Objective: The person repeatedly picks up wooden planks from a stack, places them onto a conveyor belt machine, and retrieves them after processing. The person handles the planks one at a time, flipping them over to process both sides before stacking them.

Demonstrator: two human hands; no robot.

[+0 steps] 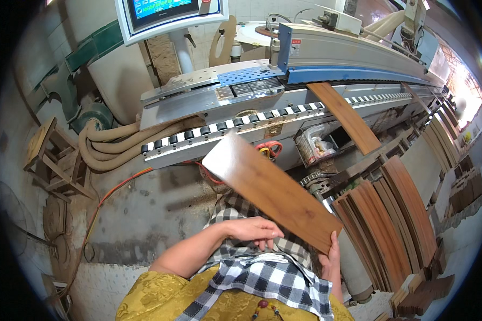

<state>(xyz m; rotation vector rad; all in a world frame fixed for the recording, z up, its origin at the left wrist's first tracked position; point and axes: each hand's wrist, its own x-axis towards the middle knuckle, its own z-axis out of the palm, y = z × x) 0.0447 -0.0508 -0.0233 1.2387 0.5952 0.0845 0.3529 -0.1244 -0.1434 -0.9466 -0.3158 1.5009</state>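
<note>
A wood-grain board [281, 196] slants in front of me, its far end bright with glare. My right hand [331, 250] grips its near right corner, thumb along the edge. Beside the board's lower left edge is my left hand [259, 232], fingers loosely curled, with nothing seen in it. Another wood-grain board [347, 120] lies across the roller rail of the long edge-banding machine [365, 56], its far end under the blue guard [345, 75]. Stacked boards [381, 232] stand on the rollers to my right.
A control screen [164, 10] hangs over the machine's left end. Thick dust hoses [112, 148] and a wooden stool [56, 160] are at the left. A wire basket [315, 144] hangs under the rail. Red and yellow hoses [120, 184] cross the floor. More boards [421, 293] lie at the lower right.
</note>
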